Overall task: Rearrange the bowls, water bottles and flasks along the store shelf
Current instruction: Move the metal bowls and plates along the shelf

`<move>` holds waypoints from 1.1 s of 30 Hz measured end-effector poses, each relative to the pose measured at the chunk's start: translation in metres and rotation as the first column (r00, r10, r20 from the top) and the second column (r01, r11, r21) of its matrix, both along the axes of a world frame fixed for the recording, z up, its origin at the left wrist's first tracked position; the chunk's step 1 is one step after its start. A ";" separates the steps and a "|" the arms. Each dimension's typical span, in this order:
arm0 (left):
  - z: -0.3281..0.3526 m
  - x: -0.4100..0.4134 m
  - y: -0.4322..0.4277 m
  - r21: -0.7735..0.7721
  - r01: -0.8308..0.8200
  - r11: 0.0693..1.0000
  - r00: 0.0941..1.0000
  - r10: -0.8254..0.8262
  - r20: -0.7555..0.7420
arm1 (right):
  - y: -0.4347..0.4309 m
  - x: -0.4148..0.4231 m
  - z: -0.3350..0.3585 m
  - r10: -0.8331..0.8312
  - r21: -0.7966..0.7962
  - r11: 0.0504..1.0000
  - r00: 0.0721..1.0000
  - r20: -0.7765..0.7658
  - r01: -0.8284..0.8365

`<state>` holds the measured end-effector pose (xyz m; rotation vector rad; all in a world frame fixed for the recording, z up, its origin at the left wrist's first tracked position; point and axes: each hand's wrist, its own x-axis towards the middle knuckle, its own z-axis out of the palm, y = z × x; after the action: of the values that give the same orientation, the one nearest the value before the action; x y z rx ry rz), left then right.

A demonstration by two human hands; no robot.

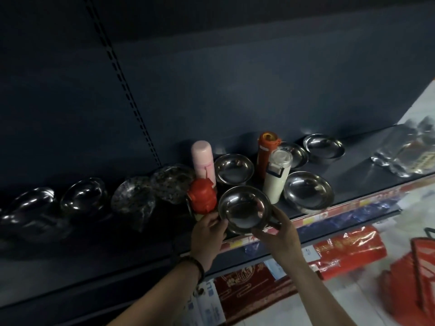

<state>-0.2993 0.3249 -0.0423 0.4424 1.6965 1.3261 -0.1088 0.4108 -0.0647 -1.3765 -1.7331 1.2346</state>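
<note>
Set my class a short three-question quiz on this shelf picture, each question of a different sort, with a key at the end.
1. True or false: the left hand and the right hand both hold the same steel bowl.
2. What colour is the bottle standing nearest the left hand? A red; B green; C blue.
3. Fill the gap: the white flask stands just in front of a flask coloured ______.

Key: 1 true; 2 A; 3 orange.
</note>
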 end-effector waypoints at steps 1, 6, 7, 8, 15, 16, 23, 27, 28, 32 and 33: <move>0.001 0.000 -0.004 0.027 0.007 1.000 1.000 -0.007 0.008 | -0.005 0.003 0.003 -0.005 -0.002 1.000 1.000 -0.029 0.005; 0.022 -0.009 -0.033 0.109 0.055 0.993 0.998 -0.051 -0.038 | -0.045 0.006 0.029 -0.019 0.028 0.999 0.989 -0.148 0.023; 0.027 -0.014 -0.041 0.130 0.054 0.990 0.998 -0.052 -0.023 | -0.053 0.003 0.037 -0.014 0.052 0.998 0.986 -0.165 0.023; 0.033 -0.019 -0.049 0.157 0.048 0.986 0.999 -0.049 0.003 | -0.059 -0.002 0.044 -0.007 0.071 0.997 0.984 -0.176 0.020; 0.077 -0.095 -0.124 0.320 -0.009 0.947 0.990 0.054 -0.132 | -0.118 -0.081 0.085 0.041 0.180 0.984 0.971 -0.235 0.002; 0.082 -0.110 -0.137 0.336 -0.030 0.941 0.987 0.081 -0.137 | -0.127 -0.098 0.089 0.066 0.180 0.983 0.965 -0.253 -0.020; 0.092 -0.226 -0.241 0.365 -0.170 0.915 0.943 0.259 -0.211 | -0.183 -0.238 0.096 0.274 0.206 0.952 0.930 -0.246 -0.226; 0.098 -0.290 -0.295 0.378 -0.272 0.885 0.888 0.383 -0.256 | -0.223 -0.324 0.097 0.365 0.233 0.920 0.905 -0.220 -0.314; 0.099 -0.306 -0.307 0.385 -0.295 0.874 0.871 0.412 -0.267 | -0.233 -0.345 0.100 0.390 0.238 0.910 0.895 -0.216 -0.339; 0.106 -0.371 -0.352 0.439 -0.338 0.833 0.814 0.492 -0.308 | -0.265 -0.431 0.108 0.467 0.271 0.873 0.855 -0.225 -0.405; 0.108 -0.387 -0.360 0.452 -0.341 0.824 0.803 0.505 -0.315 | -0.271 -0.451 0.110 0.488 0.281 0.860 0.846 -0.215 -0.426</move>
<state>-0.6865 -0.0352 0.0654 0.6226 1.9783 2.0339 -0.5602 0.1396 0.0457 -0.6282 -1.9850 1.3515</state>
